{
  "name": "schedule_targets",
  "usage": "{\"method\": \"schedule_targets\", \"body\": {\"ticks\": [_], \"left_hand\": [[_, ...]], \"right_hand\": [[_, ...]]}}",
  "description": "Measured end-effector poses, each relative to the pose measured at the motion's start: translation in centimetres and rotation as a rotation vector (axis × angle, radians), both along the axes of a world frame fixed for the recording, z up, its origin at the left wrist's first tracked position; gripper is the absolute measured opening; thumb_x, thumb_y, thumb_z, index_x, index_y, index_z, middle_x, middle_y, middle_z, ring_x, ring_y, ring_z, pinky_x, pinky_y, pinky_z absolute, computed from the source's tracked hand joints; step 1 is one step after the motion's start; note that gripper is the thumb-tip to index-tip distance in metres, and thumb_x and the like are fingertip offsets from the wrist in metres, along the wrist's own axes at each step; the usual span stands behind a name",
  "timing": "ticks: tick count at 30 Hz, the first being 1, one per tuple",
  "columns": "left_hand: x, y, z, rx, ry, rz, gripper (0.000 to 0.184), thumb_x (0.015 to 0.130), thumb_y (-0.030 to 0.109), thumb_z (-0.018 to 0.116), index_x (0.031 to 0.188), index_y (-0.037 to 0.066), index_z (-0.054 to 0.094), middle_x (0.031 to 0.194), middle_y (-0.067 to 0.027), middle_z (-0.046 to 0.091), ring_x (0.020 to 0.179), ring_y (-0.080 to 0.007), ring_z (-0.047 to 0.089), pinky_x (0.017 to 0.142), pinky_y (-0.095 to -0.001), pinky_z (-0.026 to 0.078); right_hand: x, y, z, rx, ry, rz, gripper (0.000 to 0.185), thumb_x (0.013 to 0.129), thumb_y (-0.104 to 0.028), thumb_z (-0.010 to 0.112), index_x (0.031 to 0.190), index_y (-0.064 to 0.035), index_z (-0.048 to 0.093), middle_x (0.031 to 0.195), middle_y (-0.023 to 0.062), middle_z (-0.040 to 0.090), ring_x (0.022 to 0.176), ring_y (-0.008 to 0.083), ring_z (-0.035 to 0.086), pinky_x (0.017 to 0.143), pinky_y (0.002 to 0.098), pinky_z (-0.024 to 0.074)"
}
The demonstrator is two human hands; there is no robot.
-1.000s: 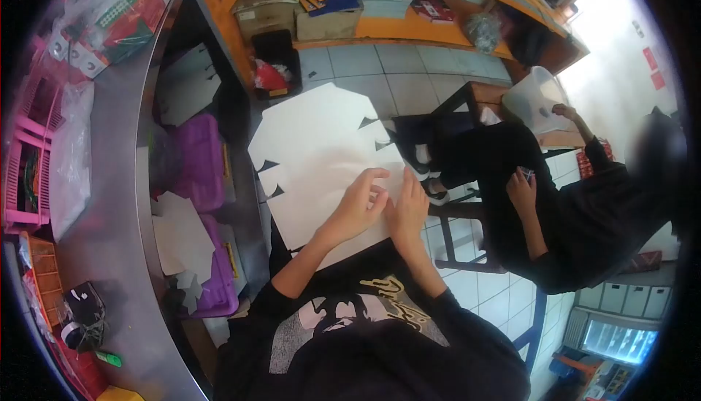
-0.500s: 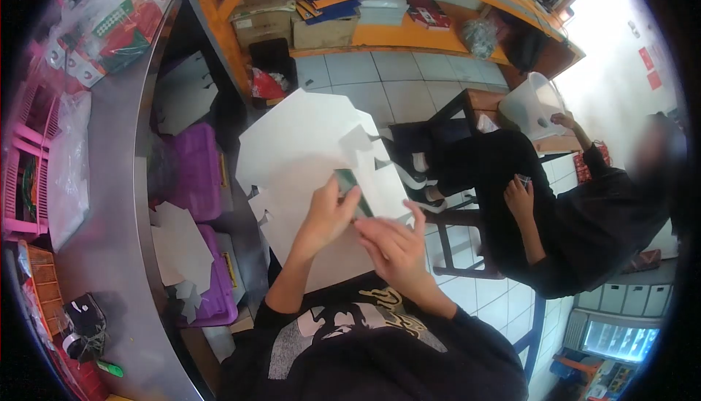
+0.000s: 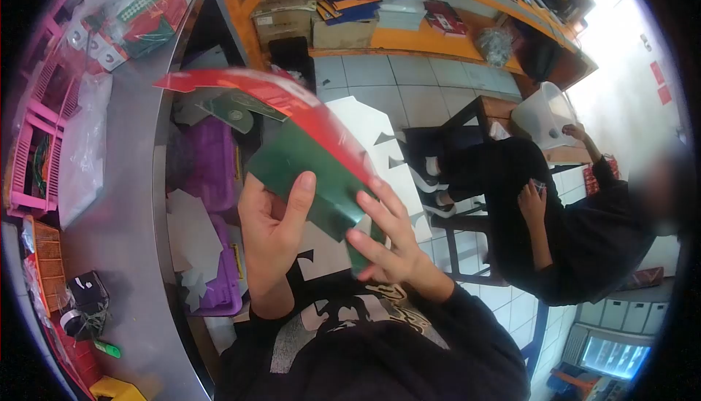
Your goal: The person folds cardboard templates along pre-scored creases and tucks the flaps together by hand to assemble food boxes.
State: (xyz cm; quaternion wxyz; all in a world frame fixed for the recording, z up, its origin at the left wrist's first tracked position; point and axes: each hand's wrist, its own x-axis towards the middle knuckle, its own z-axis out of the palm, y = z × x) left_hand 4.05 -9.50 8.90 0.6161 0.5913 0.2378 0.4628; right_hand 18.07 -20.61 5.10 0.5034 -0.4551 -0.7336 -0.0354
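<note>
A green and red printed card sheet (image 3: 299, 164) is raised over my lap, its red part bent up and reaching to the left. My left hand (image 3: 274, 229) grips its lower left edge, thumb on the green face. My right hand (image 3: 391, 237) is closed on its right side, with fingers over the green surface. Beneath and behind it lies a white die-cut sheet (image 3: 358, 115) with notched edges, partly hidden by the card.
A metal table (image 3: 131, 240) on the left bears plastic-wrapped goods and pink baskets. Purple crates (image 3: 212, 153) stand beside it, near white card pieces (image 3: 193, 229). Another person (image 3: 555, 226) sits at the right by a clear bucket (image 3: 544, 113). An orange shelf (image 3: 394, 40) stands ahead.
The sheet that lay white side up on my lap has been lifted and turned, showing green and red. My left hand has moved left, and both hands now hold it.
</note>
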Motion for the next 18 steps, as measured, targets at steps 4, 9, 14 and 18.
{"method": "schedule_targets", "body": {"ticks": [4,9,14,18], "left_hand": [[1.0,-0.7,0.1,-0.137,-0.146,-0.036,0.027,0.097,0.011,0.052,0.121,-0.001,0.049,0.106,-0.0064,0.06,0.09,-0.0098,0.059,0.071,-0.0222,0.051],[1.6,-0.9,-0.3,-0.196,-0.189,-0.088,0.029,0.101,0.019,0.043,0.122,0.0,0.048,0.106,-0.0065,0.059,0.087,-0.0089,0.059,0.065,-0.023,0.052],[2.3,-3.2,-2.6,-0.187,0.062,0.075,0.028,0.101,0.028,0.044,0.116,0.004,0.049,0.102,-0.0063,0.057,0.084,-0.01,0.056,0.066,-0.0236,0.049],[3.6,-3.3,-4.0,-0.222,-0.007,-0.075,0.041,0.101,0.032,0.043,0.131,0.003,0.042,0.122,-0.0114,0.05,0.109,-0.0174,0.051,0.082,-0.0278,0.047]], "right_hand": [[-0.1,0.8,1.3,-0.007,-0.185,-0.257,0.062,0.061,-0.033,0.076,0.117,-0.0088,0.064,0.133,0.0173,0.05,0.118,0.0407,0.047,0.092,0.0507,0.0463],[0.3,0.4,2.2,-0.072,-0.123,-0.241,0.061,0.061,-0.026,0.079,0.117,-0.0087,0.064,0.133,0.0184,0.05,0.116,0.0408,0.049,0.092,0.0481,0.0461],[1.0,0.2,1.0,0.024,-0.071,-0.302,0.053,0.066,-0.024,0.077,0.116,-0.0103,0.066,0.134,0.0227,0.047,0.114,0.0427,0.049,0.093,0.0481,0.0448],[1.4,0.0,-0.2,0.06,0.0,-0.318,0.048,0.07,-0.021,0.075,0.116,-0.01,0.066,0.136,0.0255,0.044,0.115,0.0439,0.048,0.093,0.0487,0.0443]]}}
